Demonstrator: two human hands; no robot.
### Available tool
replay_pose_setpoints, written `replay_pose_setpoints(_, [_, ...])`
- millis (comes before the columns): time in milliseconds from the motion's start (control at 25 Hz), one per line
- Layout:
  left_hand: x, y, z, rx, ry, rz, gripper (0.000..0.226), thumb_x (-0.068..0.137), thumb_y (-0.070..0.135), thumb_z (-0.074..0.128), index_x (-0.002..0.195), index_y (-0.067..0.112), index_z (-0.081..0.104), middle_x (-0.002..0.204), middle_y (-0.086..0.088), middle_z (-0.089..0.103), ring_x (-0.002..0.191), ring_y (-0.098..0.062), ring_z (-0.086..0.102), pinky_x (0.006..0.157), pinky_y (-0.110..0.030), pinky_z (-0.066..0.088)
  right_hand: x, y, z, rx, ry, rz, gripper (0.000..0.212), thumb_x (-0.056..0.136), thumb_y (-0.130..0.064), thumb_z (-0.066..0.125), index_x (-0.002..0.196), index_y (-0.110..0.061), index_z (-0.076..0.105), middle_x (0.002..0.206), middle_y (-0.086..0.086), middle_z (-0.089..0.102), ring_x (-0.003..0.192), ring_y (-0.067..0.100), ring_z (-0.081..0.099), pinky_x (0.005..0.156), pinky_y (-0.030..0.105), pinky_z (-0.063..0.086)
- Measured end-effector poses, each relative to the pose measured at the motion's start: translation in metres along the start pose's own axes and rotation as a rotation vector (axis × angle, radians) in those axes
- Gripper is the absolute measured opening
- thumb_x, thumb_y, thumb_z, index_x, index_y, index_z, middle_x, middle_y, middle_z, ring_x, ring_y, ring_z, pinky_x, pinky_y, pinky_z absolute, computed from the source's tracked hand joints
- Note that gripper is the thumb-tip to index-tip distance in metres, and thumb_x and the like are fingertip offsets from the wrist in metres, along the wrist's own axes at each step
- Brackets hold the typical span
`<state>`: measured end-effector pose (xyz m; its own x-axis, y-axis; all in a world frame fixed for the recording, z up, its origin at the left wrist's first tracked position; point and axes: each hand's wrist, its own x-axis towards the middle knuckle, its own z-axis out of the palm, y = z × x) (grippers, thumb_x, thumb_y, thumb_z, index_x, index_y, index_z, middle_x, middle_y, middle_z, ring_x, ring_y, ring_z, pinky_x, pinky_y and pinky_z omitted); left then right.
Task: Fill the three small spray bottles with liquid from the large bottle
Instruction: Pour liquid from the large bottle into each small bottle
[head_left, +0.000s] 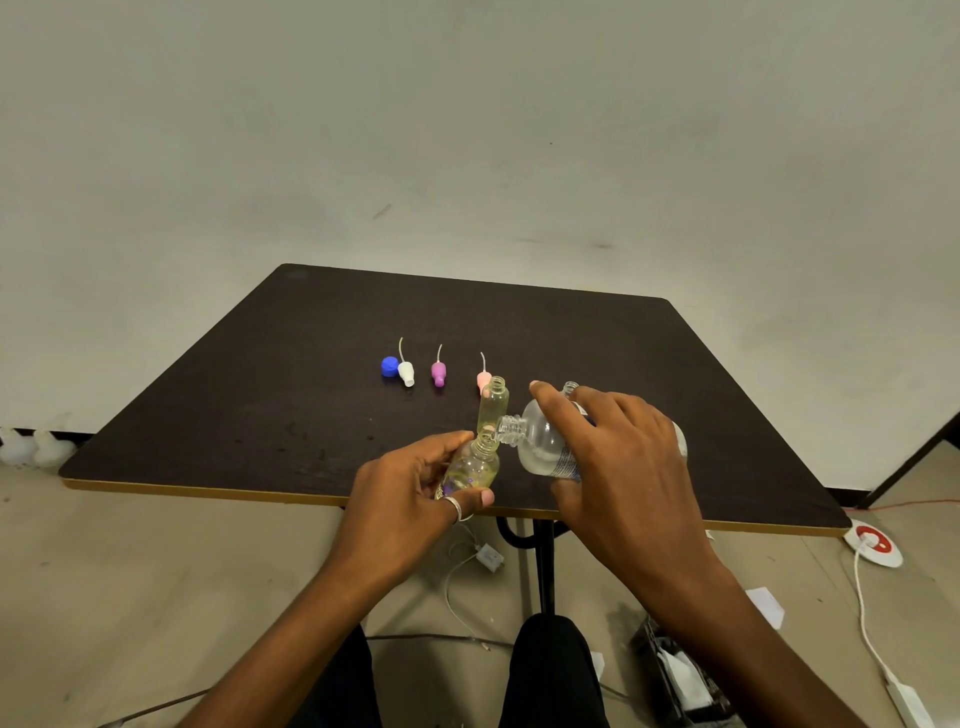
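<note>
My right hand (618, 457) grips the large clear bottle (545, 441), tipped on its side with its threaded neck at the mouth of a small clear bottle (472, 465). My left hand (410, 493) holds that small bottle, tilted, above the table's near edge. A second small bottle (493, 402) with yellowish liquid stands upright just behind them. The open neck of a third bottle (571, 387) peeks out behind my right hand; the rest is hidden. A white (407, 373), a purple (439, 374) and a pink (483, 378) spray head lie in a row further back.
A blue cap (389, 366) lies beside the white spray head on the dark table (260, 415). The wall stands right behind the table. Cables, a white adapter (488, 556) and a red-and-white socket (875, 545) lie on the floor, by my knees.
</note>
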<state>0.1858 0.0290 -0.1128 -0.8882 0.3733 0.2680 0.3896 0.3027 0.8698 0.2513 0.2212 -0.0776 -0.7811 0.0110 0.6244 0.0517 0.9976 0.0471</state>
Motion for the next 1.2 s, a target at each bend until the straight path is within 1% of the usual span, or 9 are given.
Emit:
replay_pose_setpoints(240, [0.0004, 0.0001, -0.0002, 0.016, -0.007, -0.001, 0.064, 0.073, 0.028, 0.085, 0.133, 0.025, 0.061, 0.120, 0.009, 0.070, 0.106, 0.000, 0.067, 0.089, -0.011, 0.052, 0.0004, 0.0001, 0.0014, 0.004, 0.006, 0.006, 0.097, 0.041, -0.028, 0.097, 0.129, -0.020, 0.058, 0.112, 0.015, 0.068, 0.099, 0.039, 0.065, 0.081, 0.056, 0.052])
replay_pose_setpoints(400, [0.0001, 0.0006, 0.0000, 0.017, -0.002, -0.006, 0.063, 0.073, 0.028, 0.085, 0.132, 0.025, 0.061, 0.121, 0.009, 0.070, 0.105, 0.001, 0.066, 0.087, -0.008, 0.051, -0.0006, 0.0002, 0.0010, 0.012, 0.015, 0.001, 0.097, 0.040, -0.028, 0.097, 0.128, -0.019, 0.058, 0.112, 0.015, 0.068, 0.099, 0.040, 0.065, 0.081, 0.057, 0.052])
replay_pose_setpoints(560, [-0.0003, 0.0016, 0.0001, 0.015, -0.006, -0.006, 0.063, 0.074, 0.028, 0.084, 0.133, 0.025, 0.061, 0.121, 0.009, 0.070, 0.106, 0.000, 0.066, 0.091, -0.015, 0.053, -0.0002, 0.0013, 0.0020, 0.009, 0.008, 0.001, 0.097, 0.041, -0.029, 0.097, 0.129, -0.019, 0.058, 0.113, 0.015, 0.068, 0.100, 0.040, 0.064, 0.081, 0.057, 0.052])
replay_pose_setpoints(680, [-0.0005, 0.0025, 0.0005, 0.004, -0.008, -0.006, 0.062, 0.074, 0.025, 0.085, 0.132, 0.024, 0.062, 0.120, 0.009, 0.071, 0.104, 0.002, 0.067, 0.088, -0.011, 0.052, 0.0000, 0.0012, 0.0014, 0.009, 0.004, 0.001, 0.097, 0.041, -0.029, 0.097, 0.130, -0.020, 0.057, 0.114, 0.015, 0.068, 0.100, 0.040, 0.064, 0.082, 0.056, 0.052])
replay_pose_setpoints(920, [-0.0010, 0.0025, 0.0002, 0.003, -0.011, -0.014, 0.063, 0.074, 0.025, 0.085, 0.132, 0.024, 0.062, 0.119, 0.009, 0.071, 0.103, 0.003, 0.067, 0.085, -0.006, 0.050, 0.0000, 0.0008, 0.0003, 0.000, -0.003, -0.002, 0.097, 0.043, -0.028, 0.096, 0.130, -0.020, 0.056, 0.114, 0.014, 0.067, 0.101, 0.039, 0.063, 0.083, 0.055, 0.052])
replay_pose_setpoints(1120, [-0.0016, 0.0030, -0.0002, 0.007, -0.011, -0.006, 0.062, 0.074, 0.027, 0.085, 0.132, 0.025, 0.062, 0.118, 0.011, 0.071, 0.103, 0.003, 0.067, 0.089, -0.013, 0.053, -0.0005, 0.0004, -0.0001, -0.002, -0.014, 0.000, 0.096, 0.044, -0.028, 0.095, 0.131, -0.021, 0.055, 0.116, 0.014, 0.066, 0.103, 0.039, 0.062, 0.084, 0.055, 0.051])
replay_pose_setpoints(1200, [-0.0014, 0.0030, -0.0003, 0.003, -0.010, -0.005, 0.062, 0.074, 0.027, 0.085, 0.131, 0.025, 0.063, 0.117, 0.012, 0.071, 0.102, 0.004, 0.067, 0.088, -0.011, 0.052, -0.0002, 0.0005, 0.0000, -0.001, -0.012, -0.003, 0.097, 0.043, -0.028, 0.096, 0.131, -0.021, 0.055, 0.116, 0.014, 0.067, 0.103, 0.039, 0.063, 0.084, 0.056, 0.052])
